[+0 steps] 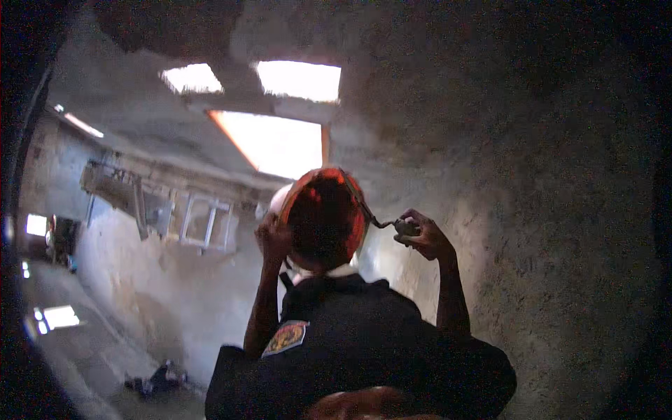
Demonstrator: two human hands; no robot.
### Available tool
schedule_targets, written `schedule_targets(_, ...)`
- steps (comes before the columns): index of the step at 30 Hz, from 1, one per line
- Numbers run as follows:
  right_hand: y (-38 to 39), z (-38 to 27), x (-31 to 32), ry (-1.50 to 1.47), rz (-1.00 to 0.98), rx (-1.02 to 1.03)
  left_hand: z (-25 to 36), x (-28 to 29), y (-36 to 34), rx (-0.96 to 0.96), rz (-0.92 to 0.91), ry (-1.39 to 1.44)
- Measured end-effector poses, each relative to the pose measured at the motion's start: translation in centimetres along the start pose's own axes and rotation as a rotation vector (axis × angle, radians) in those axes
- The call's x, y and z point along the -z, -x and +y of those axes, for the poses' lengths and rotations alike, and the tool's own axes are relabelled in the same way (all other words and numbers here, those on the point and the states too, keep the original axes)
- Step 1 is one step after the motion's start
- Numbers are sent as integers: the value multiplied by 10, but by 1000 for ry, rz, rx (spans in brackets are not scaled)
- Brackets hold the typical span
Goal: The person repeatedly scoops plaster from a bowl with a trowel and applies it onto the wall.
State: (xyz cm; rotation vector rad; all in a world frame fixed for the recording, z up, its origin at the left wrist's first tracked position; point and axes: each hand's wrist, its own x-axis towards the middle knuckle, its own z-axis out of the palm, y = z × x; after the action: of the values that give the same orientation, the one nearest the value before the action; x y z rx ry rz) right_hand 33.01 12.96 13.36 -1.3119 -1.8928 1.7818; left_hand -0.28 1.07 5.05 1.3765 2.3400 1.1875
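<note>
Gripping an orange-red bucket [301, 192] by its left side with your left hand's [274, 236] fingers, you hold it before your dark shirt [357, 336], while your right hand's [428, 238] fingers clasp a trowel [404, 227], its blade edge-on by the bucket's right rim.

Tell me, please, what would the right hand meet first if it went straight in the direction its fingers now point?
Most likely the right side of the red-orange container, just left of the right hand; the depth between them is unclear.
</note>
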Motion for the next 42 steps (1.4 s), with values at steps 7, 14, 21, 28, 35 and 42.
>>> schedule_targets(7, -11, 45, -43, 642, -5, -23, 23, 13, -16, -53, -57, -55)
schedule_targets(14, -56, 73, -60, 1093, 77, 206, 55, 29, -36, -141, -107, 48)
schedule_targets(21, -60, 57, -84, 1272, 73, 297, 97, 44, -36, -283, -166, 83)
schedule_targets(28, -104, 43, -105, 1591, -16, 649, 107, 64, -48, -334, -241, 149)
schedule_targets(35, -106, 67, -75, 1922, -91, 1089, 97, 83, -48, -340, -177, -2)
schedule_targets(42, -31, 129, -22, 2307, -137, 1613, 39, 49, -50, -92, 158, 173)
